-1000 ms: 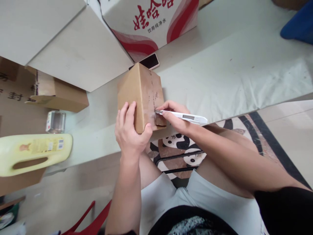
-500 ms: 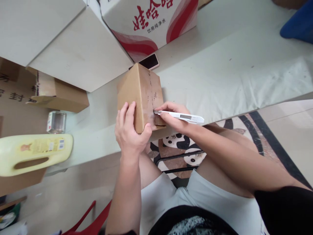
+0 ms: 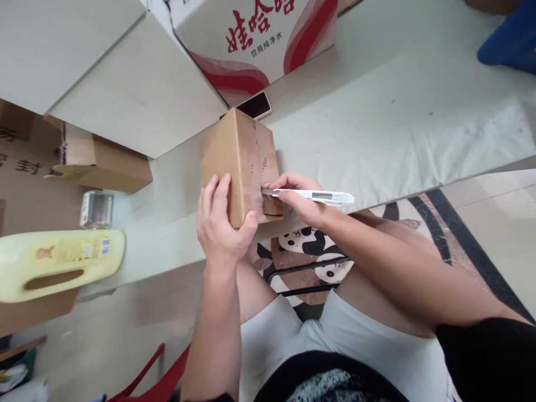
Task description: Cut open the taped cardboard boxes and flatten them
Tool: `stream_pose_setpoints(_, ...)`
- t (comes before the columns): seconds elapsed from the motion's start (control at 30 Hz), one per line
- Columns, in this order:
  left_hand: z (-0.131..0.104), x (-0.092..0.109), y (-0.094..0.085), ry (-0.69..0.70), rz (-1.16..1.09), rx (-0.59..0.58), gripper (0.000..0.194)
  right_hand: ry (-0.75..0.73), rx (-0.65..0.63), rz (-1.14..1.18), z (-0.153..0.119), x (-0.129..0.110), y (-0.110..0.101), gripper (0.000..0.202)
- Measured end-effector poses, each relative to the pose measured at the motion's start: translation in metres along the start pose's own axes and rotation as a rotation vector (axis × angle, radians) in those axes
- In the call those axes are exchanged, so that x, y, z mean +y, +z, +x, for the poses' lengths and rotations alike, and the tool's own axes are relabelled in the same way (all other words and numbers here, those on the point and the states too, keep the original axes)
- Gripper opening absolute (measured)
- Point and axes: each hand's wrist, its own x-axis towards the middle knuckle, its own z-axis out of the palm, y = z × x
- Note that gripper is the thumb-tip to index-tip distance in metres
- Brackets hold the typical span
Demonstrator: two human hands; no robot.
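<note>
We work at a long surface (image 3: 377, 111) with a pale, creased covering. Large white boxes (image 3: 138, 89) stand at its far left side. Directly beside them is a white printed carton (image 3: 255, 44) with red lettering and red curved bands. A blue object (image 3: 511, 42), partly out of view, is at the far right.

At the left, we locate the pale yellow bottle (image 3: 84, 248), lying with its label up and its handle opening toward us. A brown carton (image 3: 117, 164) with a raised flap is beside the white boxes.

The cardboard box (image 3: 220, 151) is at the near edge of the surface, in front of the printed carton. Its taped seam faces right. Our left hand (image 3: 220, 231) braces this box: the fingers lie slightly spread on the plain face, and the thumb stands apart at the corner nearest us.

Our right hand (image 3: 299, 195) is at the seam side, with its fingers pinching the white utility knife (image 3: 326, 196) near the blade end. The handle points right; the blade meets the taped seam toward its near end.

A clear container (image 3: 98, 209) is just beyond the bottle. A dark-screened phone (image 3: 257, 105) lies behind the box, partly hidden by it.
</note>
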Motion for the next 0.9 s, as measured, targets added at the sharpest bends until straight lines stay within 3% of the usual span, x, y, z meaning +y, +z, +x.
stream_pose_setpoints(0.2, 0.001, -0.002, -0.002, 0.018, 0.023, -0.021, 0.077, -0.064, -0.113, -0.098, -0.002, 0.002, 0.000, 0.030)
stream_pose_setpoints(0.33, 0.005, -0.003, 0.001, 0.005, 0.021, -0.010, 0.076, -0.046, -0.061, -0.142, -0.002, 0.004, 0.000, 0.028)
stream_pose_setpoints(0.6, 0.005, -0.011, 0.001, 0.021, -0.031, 0.031, 0.077, -0.097, -0.046, 0.038, 0.001, 0.004, -0.001, 0.035)
stream_pose_setpoints(0.9, 0.002, -0.035, -0.005, 0.027, -0.145, -0.015, 0.082, -0.107, -0.017, 0.273, 0.000, 0.008, -0.002, 0.039)
